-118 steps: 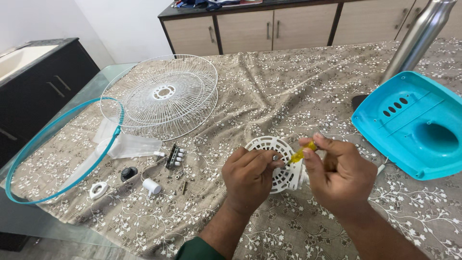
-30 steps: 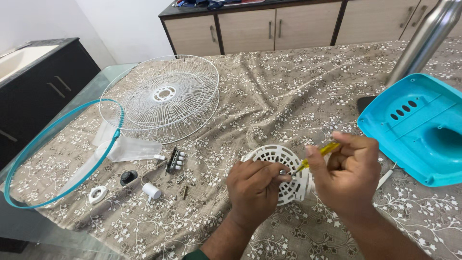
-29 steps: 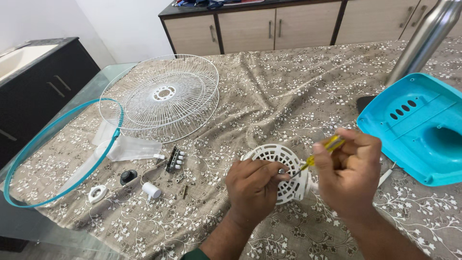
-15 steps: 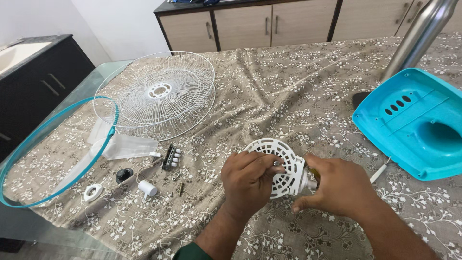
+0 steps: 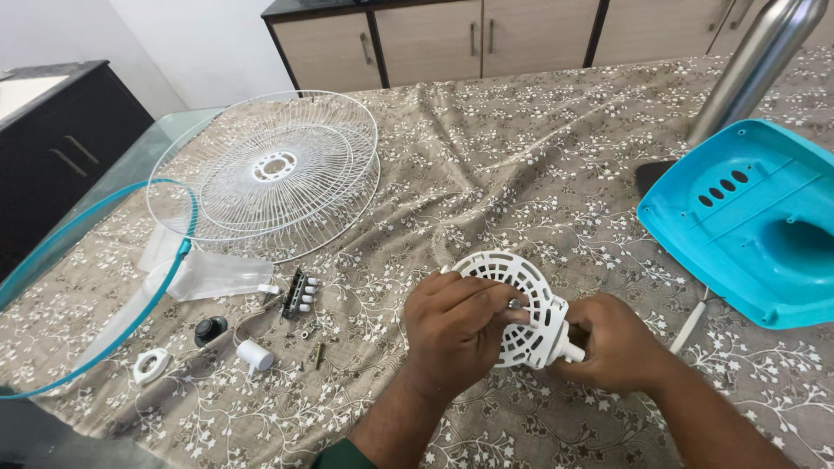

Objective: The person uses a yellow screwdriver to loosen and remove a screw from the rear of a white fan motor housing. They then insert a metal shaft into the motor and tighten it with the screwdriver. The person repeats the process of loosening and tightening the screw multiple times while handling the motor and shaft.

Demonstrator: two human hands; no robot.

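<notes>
We have the white vented motor cover (image 5: pixel 521 304) gripped between both hands, just above the table (image 5: pixel 521 130) and its flowered cloth (image 5: pixel 486 174), near the front edge. From that cover, the white wire fan guards (image 5: pixel 269 169) lie well off to the left and farther back, and the turquoise fan base (image 5: pixel 747 217) sits to the right.

Our left hand (image 5: pixel 452 334) is closed over the cover's near left face, thumb and fingers curled across the slotted dome, with a fingertip (image 5: pixel 512 306) pressing something small and metallic against the grille; it looks like a screw, though it is too small to be sure. Our right hand (image 5: pixel 612 343) is closed around the cover's right side, where a short white stub (image 5: pixel 569 352) sticks out; we cannot tell whether anything else sits inside that fist.

To do this well, we judge the cover should stay braced firmly in the right hand while the left fingertip keeps the little piece square to its hole, because a tilt would let it slip through the slots.

Both wrists come up from the near edge, bent inward toward the cover. Left of the cover lie loose bits: a white cap (image 5: pixel 254 354), a black knob (image 5: pixel 209 330), a white ring nut (image 5: pixel 150 365) and a black switch block (image 5: pixel 300 293).
</notes>
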